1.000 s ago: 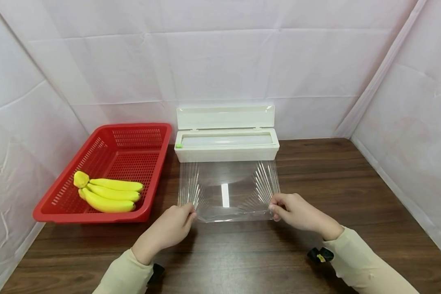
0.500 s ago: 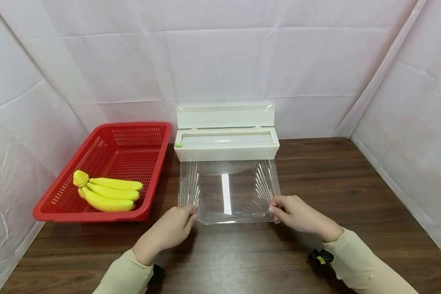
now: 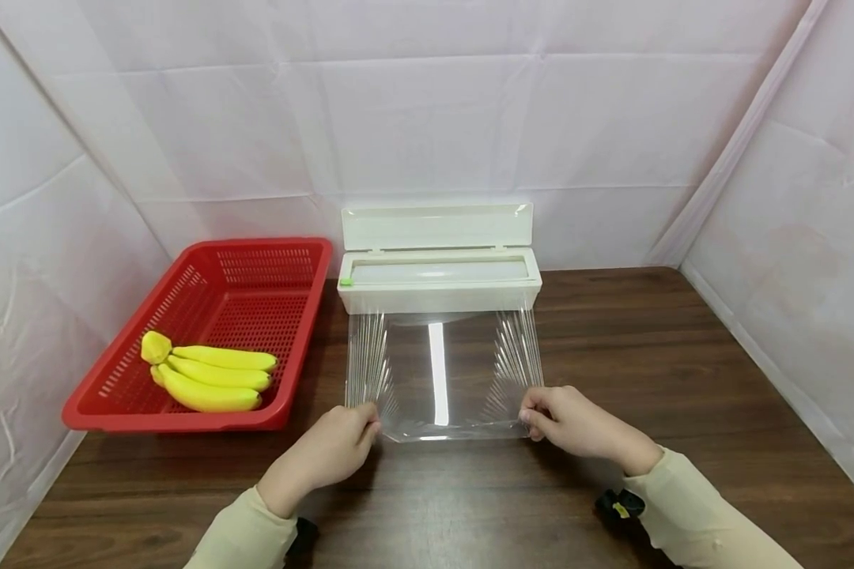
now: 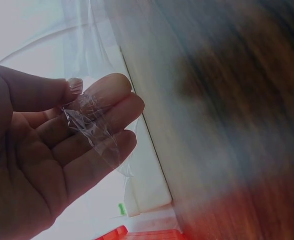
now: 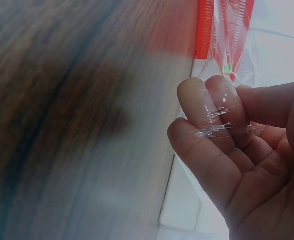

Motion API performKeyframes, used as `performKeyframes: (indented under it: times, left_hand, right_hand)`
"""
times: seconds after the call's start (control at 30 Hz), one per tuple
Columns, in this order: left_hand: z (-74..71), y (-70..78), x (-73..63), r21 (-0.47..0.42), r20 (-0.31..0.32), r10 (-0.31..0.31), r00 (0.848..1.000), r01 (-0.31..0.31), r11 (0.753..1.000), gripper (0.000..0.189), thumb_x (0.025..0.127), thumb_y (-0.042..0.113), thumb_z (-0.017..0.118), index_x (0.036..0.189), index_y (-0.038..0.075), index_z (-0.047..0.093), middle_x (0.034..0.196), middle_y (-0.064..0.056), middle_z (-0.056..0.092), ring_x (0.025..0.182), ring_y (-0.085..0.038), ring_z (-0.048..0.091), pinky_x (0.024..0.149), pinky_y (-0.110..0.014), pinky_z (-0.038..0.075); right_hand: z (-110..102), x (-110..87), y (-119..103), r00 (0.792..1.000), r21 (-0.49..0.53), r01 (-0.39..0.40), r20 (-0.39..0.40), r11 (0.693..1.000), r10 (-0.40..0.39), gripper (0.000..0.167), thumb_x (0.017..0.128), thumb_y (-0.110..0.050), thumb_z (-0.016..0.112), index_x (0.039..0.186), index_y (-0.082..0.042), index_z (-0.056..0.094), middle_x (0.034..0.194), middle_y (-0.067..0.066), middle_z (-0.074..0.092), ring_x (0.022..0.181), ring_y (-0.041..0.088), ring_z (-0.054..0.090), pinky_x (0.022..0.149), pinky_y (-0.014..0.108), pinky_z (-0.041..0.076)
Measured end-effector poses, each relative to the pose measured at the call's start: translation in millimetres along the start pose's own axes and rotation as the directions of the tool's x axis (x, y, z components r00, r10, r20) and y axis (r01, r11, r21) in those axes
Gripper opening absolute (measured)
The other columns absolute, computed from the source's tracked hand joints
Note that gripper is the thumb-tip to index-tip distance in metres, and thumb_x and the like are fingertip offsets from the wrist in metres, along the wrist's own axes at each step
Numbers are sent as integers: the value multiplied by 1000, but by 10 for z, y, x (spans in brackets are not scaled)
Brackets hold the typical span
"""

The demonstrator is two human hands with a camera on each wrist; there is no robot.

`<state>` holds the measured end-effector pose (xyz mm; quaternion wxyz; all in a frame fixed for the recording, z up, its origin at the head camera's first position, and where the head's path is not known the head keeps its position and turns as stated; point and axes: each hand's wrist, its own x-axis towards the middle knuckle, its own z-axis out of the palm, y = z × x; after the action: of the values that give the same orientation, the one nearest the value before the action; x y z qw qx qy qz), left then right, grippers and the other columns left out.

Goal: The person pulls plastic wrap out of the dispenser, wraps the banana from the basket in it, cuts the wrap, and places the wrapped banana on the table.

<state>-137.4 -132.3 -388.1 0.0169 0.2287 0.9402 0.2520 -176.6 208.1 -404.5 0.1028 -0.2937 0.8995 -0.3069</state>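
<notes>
Clear plastic film (image 3: 413, 371), one broad sheet, drawn from the front of a white dispenser box (image 3: 438, 300) toward the near side. Middle smooth, with a bright streak of glare; fine pleats fan along left and right margins. Near edge slightly crumpled, stretched between two grips: left hand (image 3: 330, 444) pinches the left corner, right hand (image 3: 576, 420) the right. Loose, wrinkled ends lie across the fingers in both wrist views. Box long and narrow, level, at far centre, long side facing near. Lid (image 3: 437, 227) raised at the far side; pale roll (image 3: 439, 272) visible inside; small green piece (image 3: 346, 282) at left end.
</notes>
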Motion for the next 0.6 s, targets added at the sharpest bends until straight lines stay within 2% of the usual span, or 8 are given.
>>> performKeyframes:
  times: [0.23, 0.4, 0.6]
  left_hand:
    - [25, -12, -14, -16, 18, 1, 1000, -1, 1000, 20, 91, 8, 57, 72, 12, 51, 59, 6, 44, 54, -8, 41, 51, -22, 36]
    - [32, -20, -25, -6, 6, 25, 1000, -25, 1000, 21, 90, 7, 57, 71, 12, 51, 59, 6, 45, 55, -7, 41, 52, -22, 37]
    - [38, -21, -29, -11, 9, 25, 1000, -25, 1000, 22, 90, 7, 57, 70, 12, 50, 59, 7, 44, 55, -6, 41, 51, -22, 36]
  right_hand:
    - [6, -25, -36, 999, 10, -16, 34, 1000, 16, 13, 95, -12, 54, 84, -11, 60, 68, -9, 61, 63, 0, 56, 55, 21, 45]
    - [6, -36, -67, 999, 14, -15, 48, 1000, 14, 13, 96, -13, 53, 84, -12, 60, 69, -8, 61, 61, 2, 54, 55, 21, 45]
    - [14, -49, -83, 998, 18, -26, 50, 999, 25, 14, 96, -14, 53, 84, -11, 60, 68, -8, 60, 60, 0, 53, 55, 20, 44]
